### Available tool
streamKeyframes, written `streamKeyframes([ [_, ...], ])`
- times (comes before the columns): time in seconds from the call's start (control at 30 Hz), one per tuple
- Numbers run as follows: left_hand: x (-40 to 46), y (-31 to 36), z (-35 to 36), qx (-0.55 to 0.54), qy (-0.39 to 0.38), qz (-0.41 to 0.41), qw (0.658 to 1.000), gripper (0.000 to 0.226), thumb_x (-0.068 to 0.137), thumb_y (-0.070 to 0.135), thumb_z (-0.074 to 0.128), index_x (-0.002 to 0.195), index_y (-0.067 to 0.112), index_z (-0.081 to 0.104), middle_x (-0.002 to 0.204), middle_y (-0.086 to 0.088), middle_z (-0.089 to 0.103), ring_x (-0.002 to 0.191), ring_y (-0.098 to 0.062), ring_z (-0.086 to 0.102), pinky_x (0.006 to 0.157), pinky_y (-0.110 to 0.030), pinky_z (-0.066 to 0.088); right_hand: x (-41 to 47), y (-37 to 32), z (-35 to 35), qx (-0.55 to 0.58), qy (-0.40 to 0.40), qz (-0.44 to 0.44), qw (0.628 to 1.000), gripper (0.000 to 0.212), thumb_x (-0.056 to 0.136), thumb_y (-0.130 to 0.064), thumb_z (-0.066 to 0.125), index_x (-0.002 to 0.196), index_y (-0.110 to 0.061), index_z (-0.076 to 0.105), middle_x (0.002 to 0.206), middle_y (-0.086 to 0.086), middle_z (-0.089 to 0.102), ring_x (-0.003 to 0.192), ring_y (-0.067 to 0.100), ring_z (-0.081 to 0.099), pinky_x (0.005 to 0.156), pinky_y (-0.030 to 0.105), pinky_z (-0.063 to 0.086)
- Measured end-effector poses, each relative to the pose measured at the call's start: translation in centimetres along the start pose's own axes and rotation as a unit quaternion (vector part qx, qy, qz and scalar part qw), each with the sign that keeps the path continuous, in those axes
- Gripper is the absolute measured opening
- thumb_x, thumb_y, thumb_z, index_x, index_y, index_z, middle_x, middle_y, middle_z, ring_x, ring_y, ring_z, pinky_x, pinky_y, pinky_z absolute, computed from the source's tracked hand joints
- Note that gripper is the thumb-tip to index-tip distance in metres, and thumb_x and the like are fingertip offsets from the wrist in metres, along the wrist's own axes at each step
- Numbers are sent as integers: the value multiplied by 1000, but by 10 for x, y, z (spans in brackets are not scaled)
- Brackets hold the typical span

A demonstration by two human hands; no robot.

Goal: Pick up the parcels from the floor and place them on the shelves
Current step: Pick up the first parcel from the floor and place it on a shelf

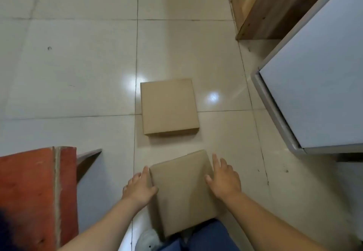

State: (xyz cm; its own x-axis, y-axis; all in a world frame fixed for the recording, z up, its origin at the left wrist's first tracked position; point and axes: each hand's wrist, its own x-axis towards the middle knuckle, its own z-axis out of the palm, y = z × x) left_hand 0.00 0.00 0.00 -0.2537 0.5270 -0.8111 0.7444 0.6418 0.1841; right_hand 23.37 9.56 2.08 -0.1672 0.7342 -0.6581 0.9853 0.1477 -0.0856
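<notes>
Left hand (139,189) pressed flat against the left edge of the near box (183,193), fingers (145,172) stretched forward along that side, thumb hooked over the top face. Right hand (224,178) laid on the right edge of the same box, fingers spread and pointing away, palm on the cardboard. Both hands open-fingered yet clamping the box between them; whether lifted clear of the floor (78,64) or only resting on it, hard to tell from above. Bare forearms running back to the lower corners of the view.

Near box plain brown cardboard, flat and roughly square, turned slightly clockwise, its closest edge over a blue trouser leg (212,237). Just beside that leg, something pale and rounded, possibly a shoe.

Second box (169,106) of the same kind lying flat on the pale glossy tiles straight ahead, near the first but apart from it, square to the grout lines.

To the left, a red-orange board (29,197) with a lighter strip down it. To the right, a grey-white shelf (318,86) with a rimmed edge. Further off at upper right, a wooden cabinet (275,5) standing on the floor.
</notes>
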Motion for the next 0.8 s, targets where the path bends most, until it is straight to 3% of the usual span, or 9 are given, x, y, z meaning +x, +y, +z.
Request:
streamKeyframes([
  [0.1, 19, -3, 13, -109, -69, -8, 992, 94, 77, 33, 62, 148, 15, 3, 146, -15, 35, 128, -29, 40, 102, -32, 35, 22, 2, 21, 78, -58, 28, 995, 81, 89, -44, 46, 148, -23, -5, 151, 11, 24, 128, 32, 39, 102, 43, 36],
  [0.17, 30, -4, 23, -248, -87, -10, 965, 97, 65, 20, 64, 144, 6, 11, 129, -13, 44, 109, -23, 47, 86, -25, 39, 36, 2, 32, 152, -97, 57, 982, 86, 88, -41, 50, 148, -22, -8, 155, 10, 17, 133, 33, 34, 108, 44, 33],
  [0.2, 31, -3, 28, -290, -97, -15, 952, 94, 64, 14, 63, 143, 6, 13, 121, -10, 44, 103, -23, 49, 79, -24, 41, 39, 1, 38, 194, -113, 71, 972, 89, 87, -38, 53, 148, -19, -9, 156, 10, 14, 136, 33, 31, 110, 43, 31],
  [0.3, 39, -5, 39, -383, -119, -21, 916, 87, 67, 3, 61, 142, 14, 18, 124, -10, 48, 99, -23, 54, 68, -24, 47, 51, -3, 49, 310, -135, 104, 935, 92, 85, -28, 58, 148, -13, -7, 156, 13, 14, 140, 32, 25, 114, 39, 25],
  [0.4, 37, -2, 39, -425, -123, -40, 896, 73, 77, -5, 54, 140, 15, 24, 117, -8, 54, 98, -18, 53, 67, -23, 44, 51, -6, 52, 362, -145, 134, 911, 93, 81, -28, 59, 149, -16, -3, 155, 12, 19, 138, 33, 27, 113, 43, 27],
  [0.53, 20, 9, 19, -447, -110, -24, 887, 70, 81, -8, 47, 140, 20, 23, 120, -4, 54, 100, -15, 52, 70, -23, 43, 37, -6, 35, 421, -130, 150, 885, 93, 77, -27, 61, 149, -21, 3, 151, 10, 27, 134, 32, 34, 111, 45, 31],
  [0.8, -84, 51, -83, -471, -69, 11, 880, 62, 86, -2, 47, 139, 21, 27, 125, -3, 52, 113, -19, 49, 91, -29, 35, -43, -10, -93, 465, -75, 103, 876, 94, 60, -36, 61, 143, -29, 19, 140, 6, 41, 125, 28, 44, 106, 50, 38],
])
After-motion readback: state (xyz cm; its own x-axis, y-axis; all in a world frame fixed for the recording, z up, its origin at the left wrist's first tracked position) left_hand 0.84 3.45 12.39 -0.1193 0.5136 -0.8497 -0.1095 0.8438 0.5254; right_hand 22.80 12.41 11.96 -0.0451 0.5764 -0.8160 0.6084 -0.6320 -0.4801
